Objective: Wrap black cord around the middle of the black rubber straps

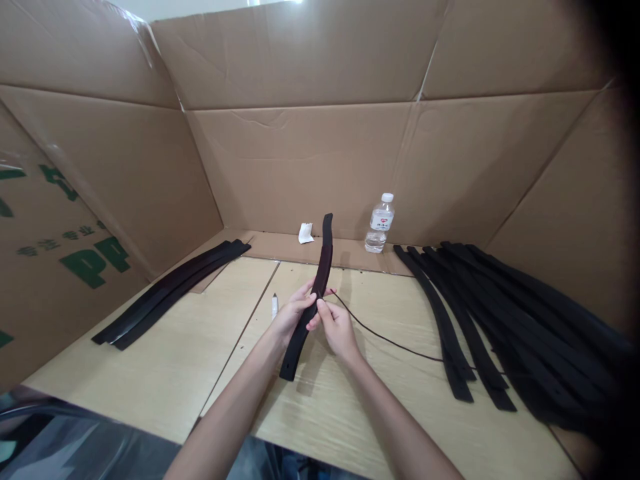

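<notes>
A long, curved black strip (pixel 299 341) slants up from the table between my hands, with a small hole near its lower end. Its middle section (pixel 323 265) looks dark reddish, as if wrapped. My left hand (pixel 295 310) is closed around the strip from the left, thumb on top. From the right, my right hand (pixel 336 327) pinches at the strip's edge, close to the left thumb. A thin dark cord (pixel 385 339) runs from beside the fingers to the right-hand pile. Whether the right fingers also pinch the cord is hidden.
Several black strips (pixel 465 313) lie piled at the right. A few more strips (pixel 170 290) rest at the left. A water bottle (pixel 380 225) and a white paper scrap (pixel 305 233) are at the back. A white marker-like item (pixel 275 307) lies left of my hands. Cardboard walls (pixel 300 160) enclose the table.
</notes>
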